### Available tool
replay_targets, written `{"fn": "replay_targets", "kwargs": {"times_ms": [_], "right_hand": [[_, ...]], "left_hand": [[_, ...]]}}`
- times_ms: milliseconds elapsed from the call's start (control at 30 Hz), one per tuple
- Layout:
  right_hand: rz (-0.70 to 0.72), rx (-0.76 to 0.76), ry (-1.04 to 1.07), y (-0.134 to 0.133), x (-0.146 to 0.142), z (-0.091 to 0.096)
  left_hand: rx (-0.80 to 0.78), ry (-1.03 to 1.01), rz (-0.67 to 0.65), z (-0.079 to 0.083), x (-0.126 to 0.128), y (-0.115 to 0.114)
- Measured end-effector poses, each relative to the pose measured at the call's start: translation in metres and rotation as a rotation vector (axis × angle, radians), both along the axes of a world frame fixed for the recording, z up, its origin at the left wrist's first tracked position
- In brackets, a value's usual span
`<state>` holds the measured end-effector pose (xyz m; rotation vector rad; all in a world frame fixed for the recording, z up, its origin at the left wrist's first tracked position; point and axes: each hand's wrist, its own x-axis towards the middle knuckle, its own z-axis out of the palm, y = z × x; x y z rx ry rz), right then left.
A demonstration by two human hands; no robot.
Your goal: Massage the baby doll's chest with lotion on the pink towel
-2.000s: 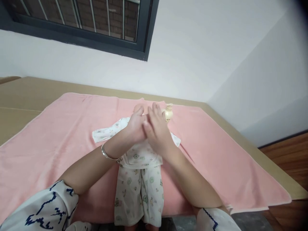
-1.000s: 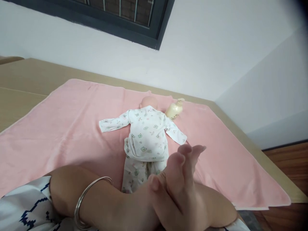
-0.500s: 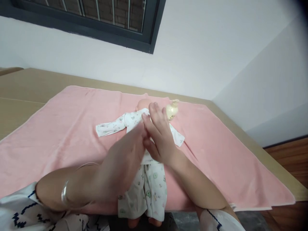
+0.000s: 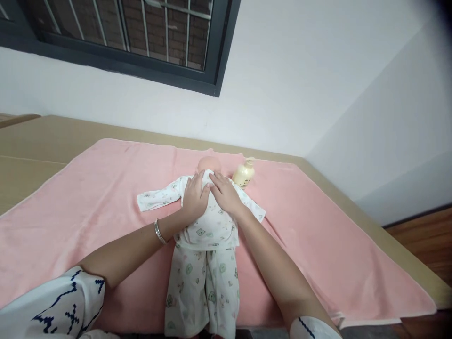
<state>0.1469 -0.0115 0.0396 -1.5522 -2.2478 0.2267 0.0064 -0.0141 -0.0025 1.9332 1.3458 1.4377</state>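
A baby doll (image 4: pixel 208 230) in white printed pyjamas lies on a pink cloth (image 4: pixel 303 245), its head towards the wall and its sleeves stretched out to the sides. My left hand (image 4: pixel 195 197) rests flat on the upper left of the doll's top, fingers extended. On the upper right of the top lies my right hand (image 4: pixel 226 194), also flat with fingers spread. Both thumbs are close together near the middle. Just beyond my right hand, a pale yellow pump bottle (image 4: pixel 243 174) stands beside the doll's head.
The cloth covers much of a wooden table (image 4: pixel 81 126) set against a white wall (image 4: pixel 275 84). A dark-framed window (image 4: pixel 141 61) with bars is above it. Brown wooden panels (image 4: pixel 423 240) show at the right, below table height.
My hands were together in the air over the doll, the left one blurred. They have come apart and down onto its upper torso. The view has tilted slightly up.
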Motion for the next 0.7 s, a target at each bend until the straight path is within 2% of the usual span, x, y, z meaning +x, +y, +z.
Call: {"fn": "replay_targets", "kwargs": {"times_ms": [67, 133, 267, 333, 400, 467, 567, 633, 700], "right_hand": [[-0.119, 0.009, -0.078, -0.009, -0.008, 0.002], [-0.132, 0.042, -0.162, -0.021, -0.019, 0.004], [0.161, 0.074, -0.209, -0.030, -0.027, 0.006], [0.197, 0.046, -0.165, -0.023, -0.020, 0.006], [0.128, 0.012, -0.113, -0.014, -0.011, 0.004], [-0.005, 0.010, -0.082, -0.010, -0.009, 0.002], [-0.200, 0.080, -0.134, -0.021, -0.019, -0.002], [-0.170, 0.120, -0.196, -0.031, -0.029, -0.003], [-0.027, 0.120, -0.213, -0.035, -0.033, -0.002]], "left_hand": [[0.017, -0.003, 0.009, -0.001, -0.001, -0.002], [0.034, -0.037, 0.015, -0.002, -0.002, -0.002], [0.085, -0.104, -0.005, -0.004, -0.006, -0.001], [0.096, -0.109, -0.012, -0.004, -0.006, -0.001], [0.095, -0.099, -0.011, -0.004, -0.006, -0.001], [0.093, -0.094, -0.011, -0.004, -0.005, -0.001], [0.082, -0.116, -0.003, -0.006, -0.006, -0.001], [0.085, -0.143, -0.010, -0.008, -0.006, 0.000], [0.111, -0.165, -0.032, -0.009, -0.007, 0.000]]}}
